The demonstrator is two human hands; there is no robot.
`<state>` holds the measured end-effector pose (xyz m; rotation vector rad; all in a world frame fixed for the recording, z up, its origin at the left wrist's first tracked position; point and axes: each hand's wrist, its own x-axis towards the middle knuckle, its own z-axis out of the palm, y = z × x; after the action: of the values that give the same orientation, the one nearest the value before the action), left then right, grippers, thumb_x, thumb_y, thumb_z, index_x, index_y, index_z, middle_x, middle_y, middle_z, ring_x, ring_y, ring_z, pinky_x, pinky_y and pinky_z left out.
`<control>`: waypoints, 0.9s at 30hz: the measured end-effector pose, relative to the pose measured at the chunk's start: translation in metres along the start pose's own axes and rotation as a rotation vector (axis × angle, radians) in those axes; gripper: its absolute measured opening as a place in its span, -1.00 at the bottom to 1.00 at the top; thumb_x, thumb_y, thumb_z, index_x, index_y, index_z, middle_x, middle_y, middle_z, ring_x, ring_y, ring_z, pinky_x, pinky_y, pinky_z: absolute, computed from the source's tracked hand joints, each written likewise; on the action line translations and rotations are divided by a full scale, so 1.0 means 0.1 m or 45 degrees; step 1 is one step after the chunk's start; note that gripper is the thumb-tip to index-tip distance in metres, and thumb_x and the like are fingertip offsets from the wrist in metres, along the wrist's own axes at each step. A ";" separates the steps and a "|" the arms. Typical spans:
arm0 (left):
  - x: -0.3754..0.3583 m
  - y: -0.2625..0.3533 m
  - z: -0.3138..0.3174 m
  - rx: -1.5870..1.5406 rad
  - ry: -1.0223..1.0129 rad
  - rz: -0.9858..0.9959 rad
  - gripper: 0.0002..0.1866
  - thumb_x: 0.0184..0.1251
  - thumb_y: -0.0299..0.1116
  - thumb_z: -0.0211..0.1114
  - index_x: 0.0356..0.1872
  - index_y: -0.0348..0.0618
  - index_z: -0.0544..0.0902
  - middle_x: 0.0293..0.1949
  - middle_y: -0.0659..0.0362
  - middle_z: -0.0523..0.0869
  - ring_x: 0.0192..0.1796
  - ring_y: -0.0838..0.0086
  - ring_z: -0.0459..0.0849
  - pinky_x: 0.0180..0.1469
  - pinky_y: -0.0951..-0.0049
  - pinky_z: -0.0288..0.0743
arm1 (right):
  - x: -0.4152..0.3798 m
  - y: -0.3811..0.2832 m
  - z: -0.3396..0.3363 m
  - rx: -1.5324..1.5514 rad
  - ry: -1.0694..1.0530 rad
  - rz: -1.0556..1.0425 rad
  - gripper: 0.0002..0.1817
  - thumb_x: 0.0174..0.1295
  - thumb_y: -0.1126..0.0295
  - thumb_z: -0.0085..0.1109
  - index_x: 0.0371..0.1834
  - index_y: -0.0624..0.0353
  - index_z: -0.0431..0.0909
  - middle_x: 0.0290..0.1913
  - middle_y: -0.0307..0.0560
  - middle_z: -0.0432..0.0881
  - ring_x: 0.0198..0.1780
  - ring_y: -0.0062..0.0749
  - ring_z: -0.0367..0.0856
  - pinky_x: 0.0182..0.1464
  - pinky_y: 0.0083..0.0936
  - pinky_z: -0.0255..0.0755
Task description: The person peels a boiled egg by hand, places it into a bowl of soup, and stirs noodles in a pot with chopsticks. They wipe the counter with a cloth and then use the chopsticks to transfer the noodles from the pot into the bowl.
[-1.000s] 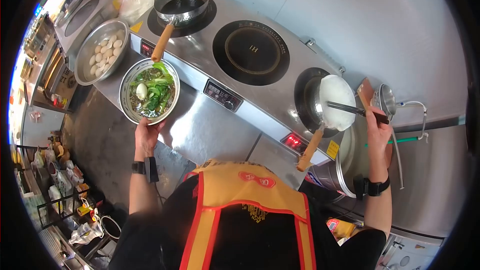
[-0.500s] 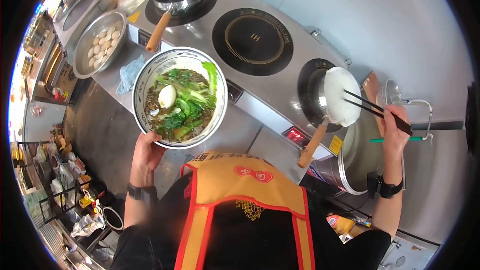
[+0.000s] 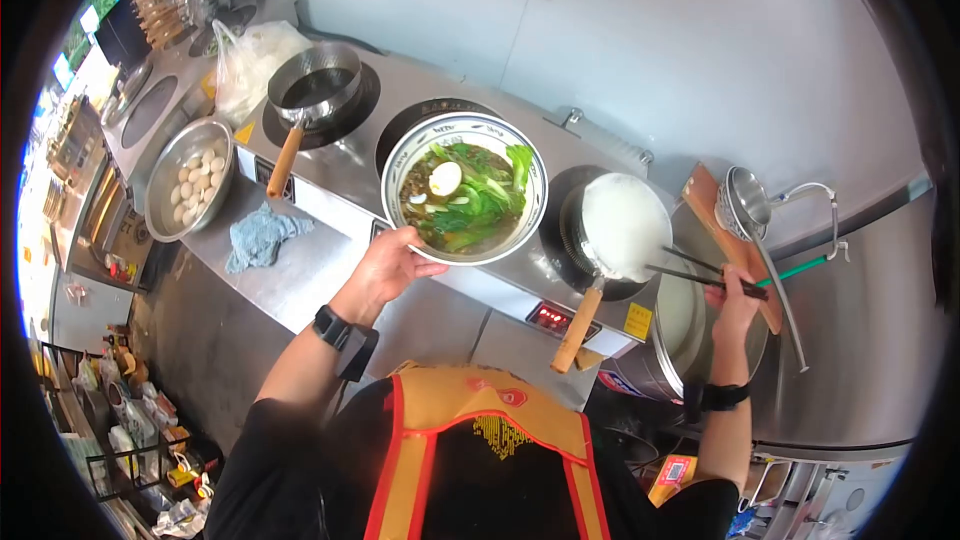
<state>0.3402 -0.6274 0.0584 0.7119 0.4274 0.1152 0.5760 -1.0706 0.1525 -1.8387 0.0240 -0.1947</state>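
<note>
My left hand [image 3: 388, 272] grips the rim of a white patterned bowl [image 3: 393, 215] from its near side. In the bowl lie leafy greens [image 3: 482, 198], a pale egg [image 3: 445, 178] and dark broth. The bowl overlaps the middle round hob. To the right, my right hand [image 3: 735, 298] is closed around dark chopsticks [image 3: 700, 275], whose tips are at the edge of a pan. White foam [image 3: 622, 225] fills that pan and bulges over its top. The pan's wooden handle [image 3: 578, 325] points toward me.
A second pan [image 3: 315, 85] rests on the left hob. Beyond it are a metal bowl of eggs [image 3: 192, 185], a blue cloth [image 3: 262, 237] and a plastic bag [image 3: 255, 65]. At the right stand a large pot [image 3: 680, 325], a wooden board [image 3: 705, 202] and a ladle [image 3: 750, 195].
The view has shifted. My left hand has carried the bowl right, closer to the foaming pan. The chopstick tips have moved from the foam's middle to its lower right edge.
</note>
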 end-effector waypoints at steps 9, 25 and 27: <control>0.43 -0.14 0.25 0.037 0.068 -0.145 -0.51 0.10 -0.36 0.16 0.10 -0.35 0.48 -0.02 -0.11 0.67 -0.02 0.05 0.70 0.12 0.06 0.59 | -0.25 0.63 0.24 0.510 0.122 0.248 -0.74 0.33 0.27 0.19 -0.14 0.27 0.57 -0.28 -0.09 0.64 -0.37 -0.44 0.65 -0.38 -0.61 0.55; 0.13 -0.77 0.09 0.261 -0.273 -0.522 -0.51 0.37 -0.16 0.30 0.23 -0.14 0.46 0.12 0.00 0.61 0.13 0.17 0.63 0.21 0.22 0.49 | -0.20 0.76 0.20 1.267 0.251 0.282 -0.65 0.37 0.19 0.19 -0.14 0.32 0.48 -0.27 -0.09 0.58 -0.33 -0.41 0.59 -0.27 -0.63 0.57; 0.21 -1.03 0.01 0.420 -0.371 -0.754 -0.48 0.38 -0.14 0.29 0.27 -0.12 0.44 0.13 0.05 0.62 0.11 0.24 0.63 0.22 0.26 0.47 | -0.18 0.54 0.12 1.235 0.236 0.239 -0.66 0.38 0.19 0.19 -0.14 0.32 0.48 -0.27 -0.10 0.58 -0.32 -0.41 0.59 -0.27 -0.63 0.57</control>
<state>0.3554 -0.7009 -0.0155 0.8822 0.3642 -0.6229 0.5646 -1.0719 0.0951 -0.8417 0.1963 -0.1962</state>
